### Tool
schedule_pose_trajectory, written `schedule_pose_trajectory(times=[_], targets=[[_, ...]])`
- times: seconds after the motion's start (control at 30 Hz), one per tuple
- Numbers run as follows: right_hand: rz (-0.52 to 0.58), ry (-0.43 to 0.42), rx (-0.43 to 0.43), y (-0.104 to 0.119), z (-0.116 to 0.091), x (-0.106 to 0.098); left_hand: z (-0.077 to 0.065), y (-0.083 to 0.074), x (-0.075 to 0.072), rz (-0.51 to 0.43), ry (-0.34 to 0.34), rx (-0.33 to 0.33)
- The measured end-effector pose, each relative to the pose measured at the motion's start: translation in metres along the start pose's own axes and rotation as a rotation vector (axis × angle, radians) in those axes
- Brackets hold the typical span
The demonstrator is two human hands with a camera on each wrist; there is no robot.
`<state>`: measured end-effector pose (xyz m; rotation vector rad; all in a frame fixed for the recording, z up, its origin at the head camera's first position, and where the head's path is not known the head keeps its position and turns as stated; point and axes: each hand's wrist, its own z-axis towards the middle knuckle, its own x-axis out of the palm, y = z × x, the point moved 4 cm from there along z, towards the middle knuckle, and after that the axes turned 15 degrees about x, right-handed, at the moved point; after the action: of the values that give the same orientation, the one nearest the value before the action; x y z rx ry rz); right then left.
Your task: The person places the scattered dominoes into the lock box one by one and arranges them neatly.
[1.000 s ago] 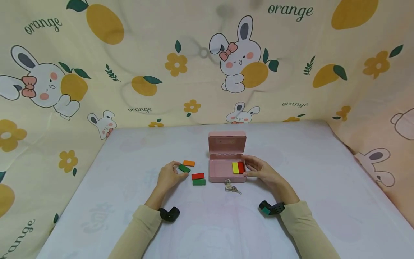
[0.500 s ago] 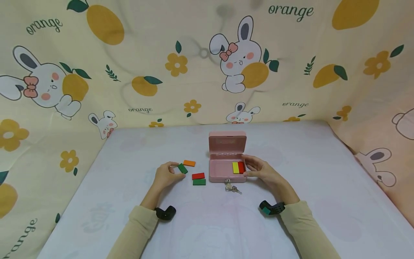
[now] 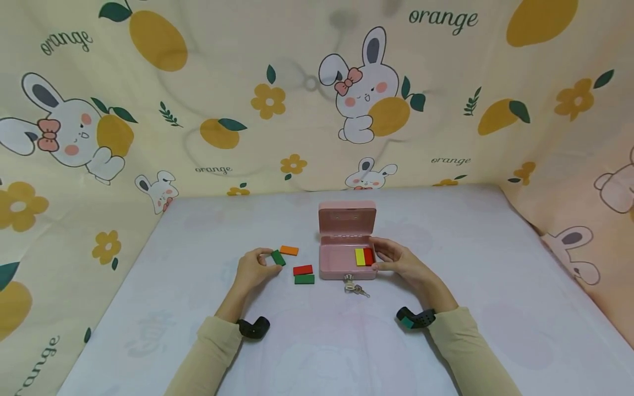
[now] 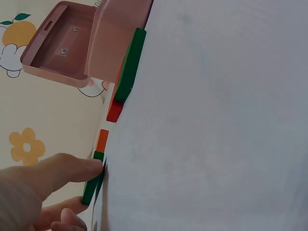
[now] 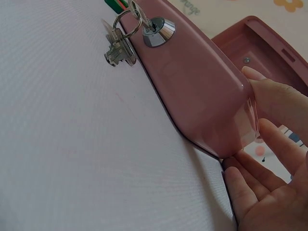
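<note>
My left hand (image 3: 255,268) pinches a green block (image 3: 278,258) between thumb and finger, low at the table; the left wrist view shows the thumb on one end and a finger at the other. An orange block (image 3: 289,251) lies just beyond it. To the right, a red block (image 3: 302,270) and another green block (image 3: 304,279) lie side by side. The pink metal box (image 3: 337,258) stands with its lid raised. Inside, at its right, are a yellow block (image 3: 360,257) and a red block beside it. My right hand (image 3: 403,264) grips the box's right wall, thumb at the rim (image 5: 250,86).
A lock (image 5: 159,31) with keys (image 5: 120,50) on a ring sits at the box's front. The white table (image 3: 317,341) meets a printed cloth backdrop (image 3: 297,110) at the back and sides. Each wrist wears a dark camera.
My left hand has shifted slightly left, and the green block in its fingers has turned to a steeper angle. The right hand and the box have stayed in place.
</note>
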<state>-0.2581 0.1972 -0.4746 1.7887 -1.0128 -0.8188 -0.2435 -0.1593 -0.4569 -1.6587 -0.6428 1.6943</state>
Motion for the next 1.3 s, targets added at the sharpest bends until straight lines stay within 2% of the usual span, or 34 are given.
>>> schedule_pose_trajectory(times=[0.3, 0.67, 0.9, 1.13, 1.3], targets=[[-0.014, 0.001, -0.012, 0.002, 0.000, 0.000, 0.000, -0.005, -0.002, -0.002, -0.002, 0.007], [-0.033, -0.011, 0.021, 0.002, -0.001, 0.001, -0.002, -0.016, -0.004, 0.001, -0.015, 0.072], [-0.074, -0.016, 0.017, 0.001, -0.001, 0.000, 0.001, -0.026, 0.000, -0.018, -0.007, 0.101], [-0.070, -0.017, 0.022, 0.001, 0.000, 0.000, 0.005, -0.035, 0.005, -0.044, 0.011, 0.080], [-0.058, -0.017, 0.025, 0.000, 0.000, 0.000, 0.006, -0.041, 0.009, -0.047, 0.010, 0.114]])
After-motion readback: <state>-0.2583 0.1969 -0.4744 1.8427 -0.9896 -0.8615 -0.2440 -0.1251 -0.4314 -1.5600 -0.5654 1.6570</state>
